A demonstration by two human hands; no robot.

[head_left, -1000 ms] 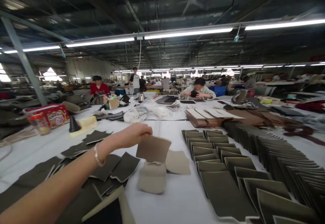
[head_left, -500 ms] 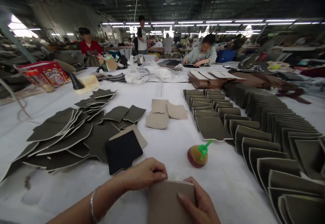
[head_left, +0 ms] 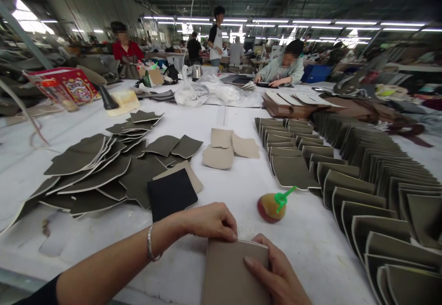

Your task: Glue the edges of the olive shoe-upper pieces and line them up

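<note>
At the bottom middle is a beige fabric panel (head_left: 231,275) with a pale layered top edge. My left hand (head_left: 214,222) pinches that edge near its upper left corner, its fingers curled. My right hand (head_left: 274,268) grips the panel's right side, thumb lying on the front face and fingers behind. The panel's lower end runs out of view. Past the right hand stands a round bottle (head_left: 269,209) of amber and red liquid with a green nozzle. A black panel (head_left: 172,193) lies beyond my left wrist, partly over a beige piece (head_left: 193,176).
Dark olive panels (head_left: 83,155) lie in a loose heap at left. Rows of folded olive panels (head_left: 352,190) line the right side. Several beige pieces (head_left: 221,156) rest mid-table. Behind them are plastic bags (head_left: 207,88), brown stacks (head_left: 281,104) and a seated co-worker (head_left: 283,67).
The camera view has shifted, so the table things sit slightly higher and further right. Both hands keep their hold on the beige panel; more of my left forearm shows.
</note>
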